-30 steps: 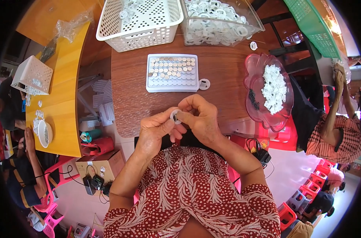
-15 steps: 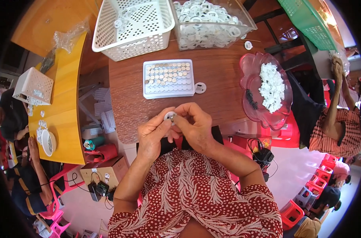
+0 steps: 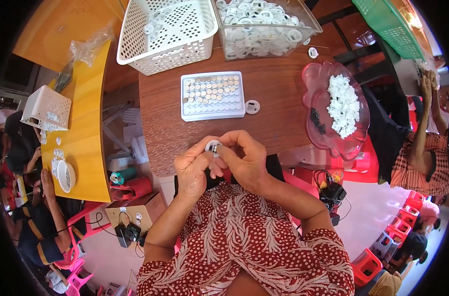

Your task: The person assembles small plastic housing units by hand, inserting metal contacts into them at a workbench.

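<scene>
In front of my body, above the table's near edge, a small round white plastic part (image 3: 211, 144) with a dark and metallic centre is held between both hands. My left hand (image 3: 191, 171) is closed round its side, thumb against the face. My right hand (image 3: 248, 162) pinches at its centre; whether a smaller piece sits in those fingertips is hidden. Beyond the hands lies a white tray (image 3: 213, 118), its upper rows filled with silver button cells (image 3: 209, 92). Another round white part (image 3: 252, 107) lies against the tray's right side.
A white perforated basket (image 3: 172, 56) and a clear bin (image 3: 269, 43) of white rings stand at the back. To the right, a red petal-shaped dish (image 3: 309, 93) holds small white pieces (image 3: 344, 106) and black bits (image 3: 317, 121). People sit on both sides.
The whole view has shifted slightly. Both hands keep hold of the round part, and slightly more of its dark centre shows between the fingertips.
</scene>
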`<state>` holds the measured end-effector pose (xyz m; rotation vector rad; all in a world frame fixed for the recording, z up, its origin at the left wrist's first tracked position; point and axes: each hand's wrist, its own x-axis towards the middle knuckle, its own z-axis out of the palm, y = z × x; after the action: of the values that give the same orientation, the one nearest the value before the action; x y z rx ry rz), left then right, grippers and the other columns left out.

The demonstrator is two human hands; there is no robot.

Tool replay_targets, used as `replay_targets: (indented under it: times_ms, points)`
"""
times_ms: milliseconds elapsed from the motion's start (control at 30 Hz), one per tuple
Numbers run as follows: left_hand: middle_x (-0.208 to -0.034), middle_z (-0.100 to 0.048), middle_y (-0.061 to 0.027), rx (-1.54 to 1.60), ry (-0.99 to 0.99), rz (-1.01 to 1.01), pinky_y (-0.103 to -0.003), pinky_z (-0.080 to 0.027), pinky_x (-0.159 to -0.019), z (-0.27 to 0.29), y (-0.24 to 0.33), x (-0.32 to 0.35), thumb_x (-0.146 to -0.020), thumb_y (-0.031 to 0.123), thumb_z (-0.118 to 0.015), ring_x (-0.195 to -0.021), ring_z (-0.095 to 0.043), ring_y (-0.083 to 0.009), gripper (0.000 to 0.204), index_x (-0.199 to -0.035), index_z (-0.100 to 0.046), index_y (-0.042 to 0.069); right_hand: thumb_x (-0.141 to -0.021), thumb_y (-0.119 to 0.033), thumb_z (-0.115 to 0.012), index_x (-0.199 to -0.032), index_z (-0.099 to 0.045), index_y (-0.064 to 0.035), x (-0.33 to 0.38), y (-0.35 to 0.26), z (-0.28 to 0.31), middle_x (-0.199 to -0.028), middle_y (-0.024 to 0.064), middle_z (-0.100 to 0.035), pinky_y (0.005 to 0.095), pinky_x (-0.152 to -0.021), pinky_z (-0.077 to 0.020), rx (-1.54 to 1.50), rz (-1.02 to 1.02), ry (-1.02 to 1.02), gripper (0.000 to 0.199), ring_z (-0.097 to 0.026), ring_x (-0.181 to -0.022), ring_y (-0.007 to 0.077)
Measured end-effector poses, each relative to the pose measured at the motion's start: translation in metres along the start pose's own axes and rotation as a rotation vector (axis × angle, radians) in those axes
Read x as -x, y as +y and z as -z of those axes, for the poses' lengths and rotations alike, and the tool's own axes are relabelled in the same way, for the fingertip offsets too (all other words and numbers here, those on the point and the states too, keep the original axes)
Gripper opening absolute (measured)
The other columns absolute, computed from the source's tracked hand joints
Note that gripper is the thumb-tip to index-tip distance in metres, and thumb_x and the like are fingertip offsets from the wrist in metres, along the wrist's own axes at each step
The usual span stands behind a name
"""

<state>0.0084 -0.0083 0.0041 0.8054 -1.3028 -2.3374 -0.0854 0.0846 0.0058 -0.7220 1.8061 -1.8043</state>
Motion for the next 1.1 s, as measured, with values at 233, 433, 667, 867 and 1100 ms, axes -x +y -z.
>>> replay_targets:
  times_ms: [233, 433, 667, 867, 1100]
  points:
    - [-0.069, -0.061, -0.0115, 0.04, 0.038, -0.08, -0.018, -0.039, -0.04, 0.004, -0.008, -0.002, -0.081, -0.003, -0.047, -0.047, -0.052, -0.01, 0.028, -0.104, -0.059, -0.013, -0.084, 0.003, -0.058, -0.094, -0.054, 0.0021, 0.004, 0.006, 0.003, -0.077, 0.0033, -0.06, 0.0195, -0.056, -0.0457, 0.008, -0.006, -0.087, 0.011, -0.055, -0.068, 0.0041]
    - [-0.074, -0.062, -0.0123, 0.059, 0.058, -0.023, -0.019, -0.041, -0.041, 0.002, -0.005, -0.006, -0.079, -0.004, -0.05, -0.049, -0.054, -0.0118, 0.03, -0.108, -0.059, -0.011, -0.084, 0.001, -0.059, -0.093, -0.055, 0.0016, 0.001, 0.005, 0.003, -0.076, 0.0035, -0.06, 0.0209, -0.055, -0.0448, -0.046, -0.008, -0.044, 0.01, -0.054, -0.066, 0.0049]
    - [-0.077, -0.063, -0.011, 0.036, 0.072, 0.018, -0.021, -0.043, -0.041, -0.006, -0.006, -0.005, -0.086, 0.008, -0.058, -0.052, -0.057, -0.0138, 0.026, -0.106, -0.06, -0.009, -0.085, 0.003, -0.055, -0.098, -0.053, 0.0015, 0.005, 0.005, 0.008, -0.081, 0.0043, -0.06, 0.0208, -0.06, -0.0476, -0.199, -0.154, -0.088, 0.013, -0.057, -0.068, 0.0065]
    - [-0.074, -0.063, -0.0097, -0.057, 0.115, -0.022, -0.018, -0.035, -0.039, -0.009, -0.002, -0.004, -0.084, 0.004, -0.059, -0.048, -0.053, -0.0098, 0.018, -0.097, -0.064, -0.007, -0.078, -0.001, -0.061, -0.09, -0.058, 0.001, 0.003, 0.0, 0.027, -0.079, 0.0141, -0.06, 0.0327, -0.059, -0.0476, 0.275, 0.175, 0.04, 0.013, -0.06, -0.068, 0.0247]
    - [-0.075, -0.063, -0.0097, -0.076, 0.089, -0.061, -0.018, -0.034, -0.038, 0.007, -0.006, -0.005, -0.083, 0.003, -0.059, -0.048, -0.053, -0.0089, 0.019, -0.097, -0.064, -0.008, -0.081, -0.001, -0.063, -0.094, -0.06, 0.001, -0.011, -0.007, 0.063, -0.081, 0.0004, -0.059, 0.0208, -0.064, -0.0443, 0.265, 0.08, 0.224, 0.014, -0.052, -0.071, 0.0059]
